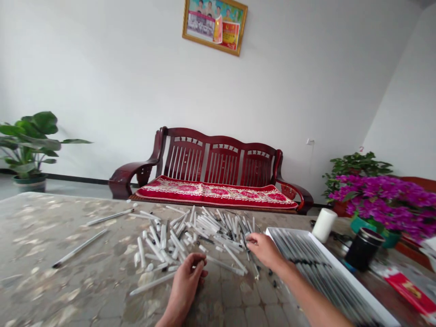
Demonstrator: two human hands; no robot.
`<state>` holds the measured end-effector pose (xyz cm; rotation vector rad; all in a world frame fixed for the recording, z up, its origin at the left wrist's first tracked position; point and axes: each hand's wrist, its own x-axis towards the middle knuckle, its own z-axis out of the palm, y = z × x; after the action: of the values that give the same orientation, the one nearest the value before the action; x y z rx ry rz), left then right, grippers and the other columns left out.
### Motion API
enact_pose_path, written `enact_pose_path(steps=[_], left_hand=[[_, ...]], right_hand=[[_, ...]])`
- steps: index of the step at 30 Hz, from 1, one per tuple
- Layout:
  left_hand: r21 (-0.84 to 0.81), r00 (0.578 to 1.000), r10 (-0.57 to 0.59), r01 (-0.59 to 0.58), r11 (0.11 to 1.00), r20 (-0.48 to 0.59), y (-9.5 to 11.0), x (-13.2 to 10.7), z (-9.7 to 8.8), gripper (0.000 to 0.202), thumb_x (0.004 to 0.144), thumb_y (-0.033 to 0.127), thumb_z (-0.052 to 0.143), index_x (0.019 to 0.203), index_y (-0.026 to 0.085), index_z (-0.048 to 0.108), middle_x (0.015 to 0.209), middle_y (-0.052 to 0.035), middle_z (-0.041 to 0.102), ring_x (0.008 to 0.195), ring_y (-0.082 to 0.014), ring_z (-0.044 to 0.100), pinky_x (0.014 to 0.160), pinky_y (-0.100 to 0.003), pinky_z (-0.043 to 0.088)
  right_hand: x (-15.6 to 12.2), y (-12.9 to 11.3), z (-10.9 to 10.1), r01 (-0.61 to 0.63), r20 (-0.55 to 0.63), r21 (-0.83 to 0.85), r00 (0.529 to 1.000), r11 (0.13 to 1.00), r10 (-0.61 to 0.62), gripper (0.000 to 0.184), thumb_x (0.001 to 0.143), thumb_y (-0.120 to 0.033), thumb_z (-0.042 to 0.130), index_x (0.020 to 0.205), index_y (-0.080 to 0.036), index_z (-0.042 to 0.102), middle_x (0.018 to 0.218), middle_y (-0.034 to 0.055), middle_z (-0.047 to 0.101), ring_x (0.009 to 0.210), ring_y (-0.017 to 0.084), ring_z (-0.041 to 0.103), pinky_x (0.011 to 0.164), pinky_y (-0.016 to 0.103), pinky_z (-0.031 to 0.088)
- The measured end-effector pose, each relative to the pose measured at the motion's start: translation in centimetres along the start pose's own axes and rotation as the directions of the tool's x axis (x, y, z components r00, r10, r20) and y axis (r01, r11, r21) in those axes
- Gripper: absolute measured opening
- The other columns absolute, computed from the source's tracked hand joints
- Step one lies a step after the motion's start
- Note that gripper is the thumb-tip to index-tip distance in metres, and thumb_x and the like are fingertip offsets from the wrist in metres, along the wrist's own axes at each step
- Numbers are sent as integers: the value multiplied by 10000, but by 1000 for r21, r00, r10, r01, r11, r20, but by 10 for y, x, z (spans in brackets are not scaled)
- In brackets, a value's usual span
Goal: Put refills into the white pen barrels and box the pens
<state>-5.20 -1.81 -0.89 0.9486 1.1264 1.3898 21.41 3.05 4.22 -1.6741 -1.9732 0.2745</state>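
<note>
A loose heap of white pen barrels and caps (190,236) lies across the middle of the marbled table (51,254). My left hand (187,279) rests at the heap's near edge, fingers curled round a small pen part that I cannot name. Farther right, my right hand (264,250) reaches into the heap, fingertips pinched on a thin piece at its right side. A white tray (344,277) filled with rows of pens stands just right of that hand.
Two long pens (80,247) lie apart at the left of the table. A white cylinder (324,225), a black cup (363,249) and purple flowers (388,193) crowd the right. A red wooden bench (218,168) and a potted plant (29,150) stand behind.
</note>
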Motion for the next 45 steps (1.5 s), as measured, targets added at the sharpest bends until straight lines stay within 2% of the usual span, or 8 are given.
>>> enact_pose_path(steps=[3, 7, 15, 22, 29, 33, 39, 45], left_hand=[[17, 999, 10, -10, 1000, 31, -5, 0, 0, 284, 594, 418, 750, 730, 189, 651, 647, -10, 678, 519, -174, 639, 419, -225, 417], [27, 1000, 10, -11, 1000, 26, -7, 0, 1, 240, 618, 389, 723, 730, 194, 642, 655, -13, 679, 526, -171, 638, 429, -225, 418], [128, 998, 29, -36, 991, 59, -10, -1, 5, 167, 691, 349, 608, 774, 204, 614, 685, 2, 656, 570, -168, 638, 436, -221, 403], [86, 997, 34, -39, 995, 69, -15, -1, 6, 163, 691, 336, 657, 769, 195, 628, 654, 3, 658, 567, -175, 645, 453, -230, 430], [-85, 991, -45, 57, 995, 129, -10, -4, 14, 364, 645, 446, 752, 858, 158, 687, 751, -43, 731, 626, -196, 686, 491, -242, 486], [-238, 993, -117, 118, 964, 18, -8, -2, 15, 421, 563, 523, 795, 718, 168, 630, 645, -13, 692, 572, -174, 659, 495, -248, 503], [-400, 973, -176, 104, 910, -149, -10, 2, 13, 444, 591, 559, 763, 723, 183, 567, 692, -45, 710, 578, -170, 669, 543, -282, 544], [-443, 964, -199, 103, 891, -177, -11, 3, 13, 390, 651, 485, 749, 796, 198, 527, 731, -55, 718, 585, -184, 695, 578, -312, 564]], right_hand=[[-2, -28, 27, 38, -20, -204, 999, 978, -43, 214, 790, -185, 568, 889, -225, 753, 920, 49, 761, 886, 198, 692, 754, 262, 471], [2, -37, 38, 6, 38, -418, 999, 908, 11, 208, 789, -142, 571, 891, -223, 732, 991, 64, 738, 912, 192, 686, 749, 256, 465], [2, -36, 41, -74, 113, -456, 984, 887, 140, 258, 761, -136, 594, 999, -158, 691, 1073, 143, 720, 999, 265, 679, 787, 304, 463], [-5, -38, 37, -148, 87, -352, 978, 924, 190, 226, 791, -139, 566, 970, -200, 692, 1005, 57, 739, 952, 190, 683, 757, 232, 447], [-44, -93, 57, 135, 33, 76, 990, 988, -138, 237, 779, -115, 564, 899, -229, 734, 940, 31, 712, 888, 166, 654, 766, 216, 455], [-37, -102, 65, 117, 99, 187, 986, 975, -137, 197, 848, -217, 558, 902, -218, 747, 875, 23, 733, 830, 172, 665, 720, 224, 463], [19, -91, 67, 1, 116, -337, 992, 941, 40, 234, 903, -221, 522, 968, -209, 747, 1052, 77, 731, 979, 192, 678, 799, 244, 456], [44, -104, 77, 43, 238, -481, 968, 876, 83, 239, 811, -148, 601, 987, -200, 754, 1096, 136, 730, 1037, 285, 683, 815, 317, 493]])
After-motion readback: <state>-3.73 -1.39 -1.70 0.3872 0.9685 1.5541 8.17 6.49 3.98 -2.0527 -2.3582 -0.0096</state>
